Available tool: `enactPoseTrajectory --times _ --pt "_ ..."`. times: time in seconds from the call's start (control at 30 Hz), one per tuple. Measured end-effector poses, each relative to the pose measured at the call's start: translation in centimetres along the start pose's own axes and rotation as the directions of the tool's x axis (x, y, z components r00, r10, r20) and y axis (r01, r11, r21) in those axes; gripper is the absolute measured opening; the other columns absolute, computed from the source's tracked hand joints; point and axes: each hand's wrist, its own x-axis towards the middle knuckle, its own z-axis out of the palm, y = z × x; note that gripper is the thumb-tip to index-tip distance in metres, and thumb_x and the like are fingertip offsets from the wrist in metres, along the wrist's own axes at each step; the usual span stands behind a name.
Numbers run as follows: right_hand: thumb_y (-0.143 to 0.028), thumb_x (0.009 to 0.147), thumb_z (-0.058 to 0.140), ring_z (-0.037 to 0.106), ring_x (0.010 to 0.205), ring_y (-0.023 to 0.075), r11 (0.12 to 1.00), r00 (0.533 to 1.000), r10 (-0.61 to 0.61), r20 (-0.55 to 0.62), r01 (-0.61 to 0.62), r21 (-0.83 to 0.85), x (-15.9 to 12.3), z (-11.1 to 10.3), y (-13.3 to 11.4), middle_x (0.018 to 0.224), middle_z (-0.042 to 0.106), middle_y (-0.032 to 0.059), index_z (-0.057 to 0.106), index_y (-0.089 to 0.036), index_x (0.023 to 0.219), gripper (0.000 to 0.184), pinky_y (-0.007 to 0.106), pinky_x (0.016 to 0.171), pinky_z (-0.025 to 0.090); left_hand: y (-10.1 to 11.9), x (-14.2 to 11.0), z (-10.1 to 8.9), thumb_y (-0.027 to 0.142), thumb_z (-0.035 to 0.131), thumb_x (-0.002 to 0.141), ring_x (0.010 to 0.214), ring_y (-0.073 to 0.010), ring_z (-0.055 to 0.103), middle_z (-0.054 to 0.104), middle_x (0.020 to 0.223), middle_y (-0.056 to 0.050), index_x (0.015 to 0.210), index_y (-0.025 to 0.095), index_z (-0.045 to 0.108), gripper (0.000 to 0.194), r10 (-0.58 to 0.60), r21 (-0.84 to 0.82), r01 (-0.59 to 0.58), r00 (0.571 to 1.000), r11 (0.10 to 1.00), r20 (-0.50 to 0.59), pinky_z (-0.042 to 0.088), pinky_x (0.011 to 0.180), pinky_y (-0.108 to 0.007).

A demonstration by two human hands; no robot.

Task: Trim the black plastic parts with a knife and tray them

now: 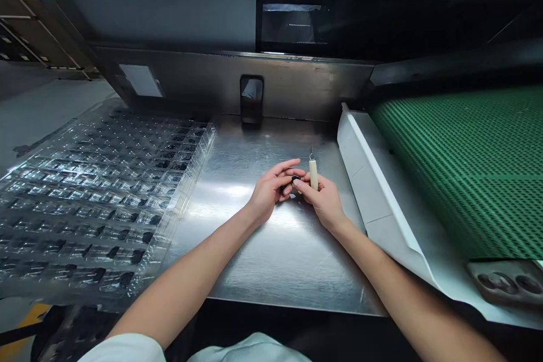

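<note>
Head view: the broadest thing is the surface (246, 271), brushed sheet metal with fine scratches and soft glare; keeping the work above its middle seems wise, since a dropped part would land on flat metal. Along the left of the surface lies a clear plastic tray (180, 198), glossy and thin-walled, moulded into rows of pockets, several with dark pieces in them. At the right of the surface is a green belt (475, 169) of coarse mesh, with a smooth white guard (365, 175) between the two. Above the middle of the surface the hands nearly meet: the left hand (265, 198) is loosely curled, its fingertips narrowed on a small part, while the right hand (324, 198) grips a tool (313, 174) and brings its thumb to the same part. The tool's handle is pale and straight-sided, ending in a thin metal tip; pointing it away from the fingers, as now, looks safest. The small dark part (296, 179) sits between both hands' fingertips; a light, steady pinch should suit it. Its exact shape is too small to tell.
</note>
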Motion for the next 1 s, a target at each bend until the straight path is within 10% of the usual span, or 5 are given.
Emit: enactPoseTrajectory --times 0.2,0.4,1.0 --pt "-0.064 0.072 0.085 0.021 0.048 0.0075 0.99 0.998 0.064 -0.003 -0.063 0.128 0.3 -0.4 0.2 0.057 0.03 -0.0079 0.059 -0.019 0.078 0.053 0.023 0.044 0.015 0.3 0.2 -0.3 0.029 0.073 0.078 0.053 -0.0058 0.036 0.057 0.084 -0.002 0.109 0.016 0.074 0.034 0.053 0.112 -0.045 0.997 0.993 -0.065 0.02 0.045 -0.02" --pt "-0.066 0.074 0.084 0.025 0.048 0.0079 0.991 0.999 0.035 0.022 -0.038 0.129 0.2 -0.2 0.6 0.058 0.035 -0.0065 0.06 -0.018 0.081 0.053 0.023 0.044 0.016 -0.1 0.2 -0.6 0.049 0.076 0.083 0.045 -0.0035 0.029 0.056 0.069 0.001 0.103 0.013 0.071 0.042 0.009 0.18 -0.01 1.0 0.984 0.009 0.015 0.043 -0.019" --pt "-0.064 0.076 0.082 0.04 0.052 0.0114 1.0 0.995 -0.006 -0.099 0.007 0.017 0.2 -0.2 0.4 0.068 0.063 0.0018 0.067 -0.018 0.085 0.049 0.025 0.048 0.029 0.3 0.0 -1.2 0.041 0.086 0.077 0.048 -0.0025 0.028 0.06 0.076 0.0 0.123 0.016 0.072 0.054 -0.067 0.192 0.046 0.992 0.98 0.103 0.013 0.046 -0.021"
